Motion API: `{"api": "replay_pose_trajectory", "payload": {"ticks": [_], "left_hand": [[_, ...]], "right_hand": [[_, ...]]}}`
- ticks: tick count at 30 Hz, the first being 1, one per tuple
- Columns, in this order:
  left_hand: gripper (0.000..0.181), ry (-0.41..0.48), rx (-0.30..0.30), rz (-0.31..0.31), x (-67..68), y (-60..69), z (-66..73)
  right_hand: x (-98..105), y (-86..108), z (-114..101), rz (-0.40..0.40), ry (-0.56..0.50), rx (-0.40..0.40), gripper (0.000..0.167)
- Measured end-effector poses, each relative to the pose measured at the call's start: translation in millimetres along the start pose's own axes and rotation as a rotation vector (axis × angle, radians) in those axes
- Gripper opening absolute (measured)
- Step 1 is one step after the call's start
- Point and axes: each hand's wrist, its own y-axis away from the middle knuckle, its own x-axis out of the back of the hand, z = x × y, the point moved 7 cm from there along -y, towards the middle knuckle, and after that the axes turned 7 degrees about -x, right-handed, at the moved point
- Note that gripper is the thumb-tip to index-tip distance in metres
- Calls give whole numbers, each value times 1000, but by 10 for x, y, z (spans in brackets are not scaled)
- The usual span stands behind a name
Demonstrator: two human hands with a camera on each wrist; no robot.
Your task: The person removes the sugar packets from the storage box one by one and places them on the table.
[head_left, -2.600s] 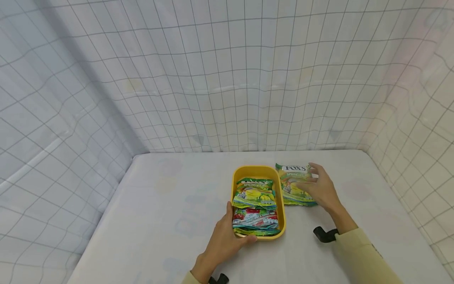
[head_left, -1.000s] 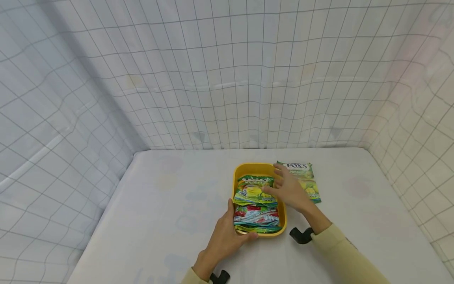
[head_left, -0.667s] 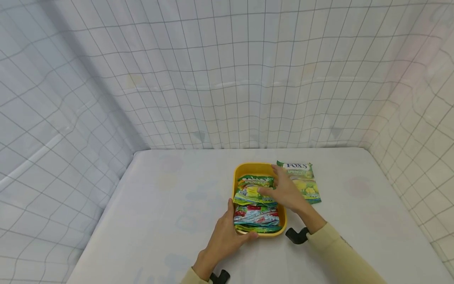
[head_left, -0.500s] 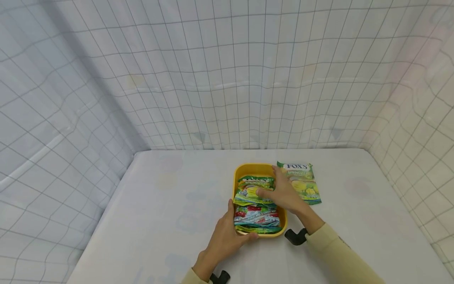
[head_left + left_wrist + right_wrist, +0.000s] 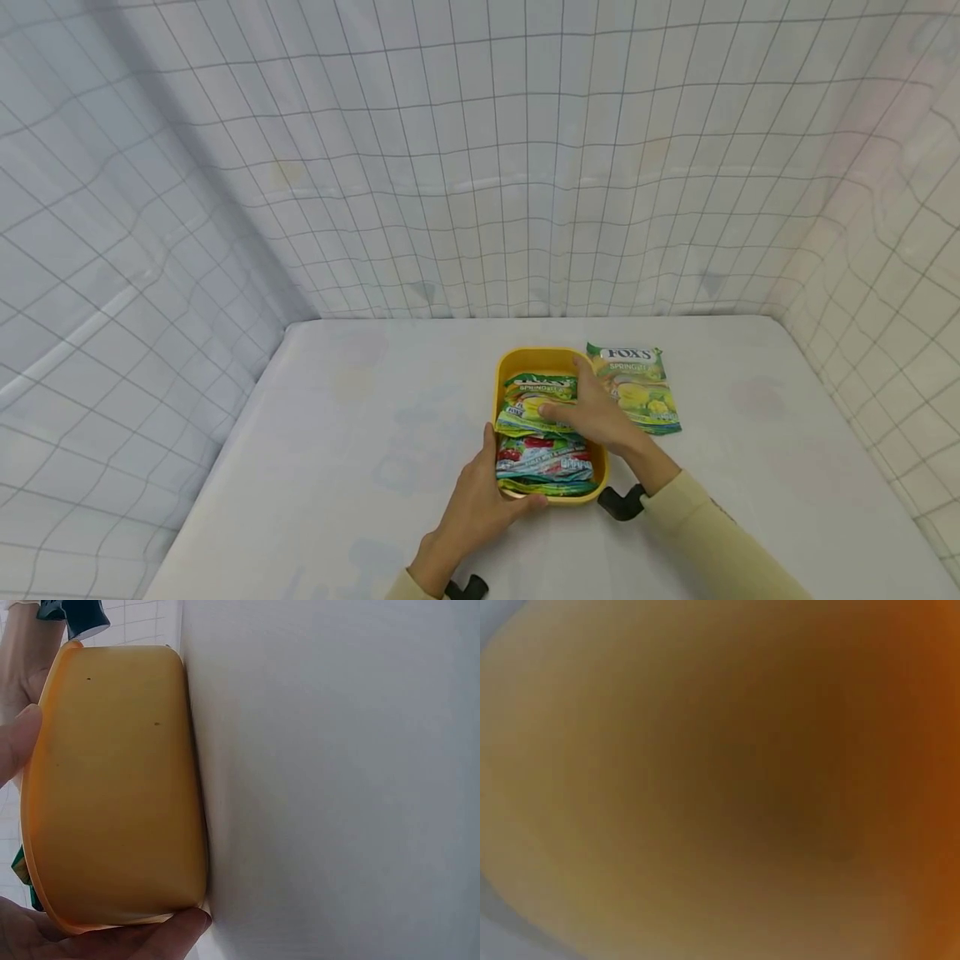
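Two hands at the yellow, round-cornered plastic tub: the left hand clasps its near-left corner; the right hand lays a thumb on the far green-and-yellow foil packet inside, other fingers mostly hidden, hold unclear. Gripping the packet, apparently; next needs a sure pinch.

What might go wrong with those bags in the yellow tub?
The green bag under the right hand lies against the red one, so lifting it might drag both. If the left hand loosens its grip, the yellow tub might slide. The loose bag beside it might get bumped.
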Motion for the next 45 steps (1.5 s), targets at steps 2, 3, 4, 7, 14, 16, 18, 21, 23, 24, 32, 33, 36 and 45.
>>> {"api": "replay_pose_trajectory", "payload": {"ticks": [2, 3, 4, 7, 14, 16, 18, 21, 23, 24, 32, 33, 36, 45], "left_hand": [[129, -1, 2, 0, -6, 4, -5], [129, -3, 3, 0, -8, 5, -7], [129, -3, 4, 1, -9, 7, -8], [129, -3, 8, 0, -9, 15, -5], [128, -4, 10, -1, -3, 25, 5], [128, -5, 8, 0, -2, 27, 6], [128, -5, 7, 3, -2, 29, 6], [128, -6, 8, 2, -8, 28, 0], [128, -7, 12, 1, -14, 27, -7], [128, -7, 14, 0, -16, 27, -10], [128, -5, 17, -5, -24, 30, -18], [128, -4, 18, -6, -25, 30, -18], [128, -4, 22, -7, -28, 29, -21], [127, -2, 20, -9, -21, 19, -14]], "right_hand": [[-14, -7, 14, 0, 6, -8, 104], [-21, -9, 20, -1, 8, -14, 104], [-29, -9, 25, -2, 10, -22, 104], [-57, -6, 20, -4, 23, -36, 108], [-114, 4, 13, 0, 91, -54, 113], [-118, -1, 25, 12, 95, -65, 114], [-117, -9, 36, 30, 95, -75, 114], [-110, -19, 46, 63, 92, -96, 114], [-104, -22, 49, 87, 89, -106, 114], [-102, -23, 49, 96, 86, -109, 114], [-94, -36, 60, 140, 87, -136, 115], [-95, -36, 63, 142, 85, -140, 115], [-92, -32, 79, 157, 66, -159, 113], [-57, -51, 146, 177, -115, -185, 101]]}}
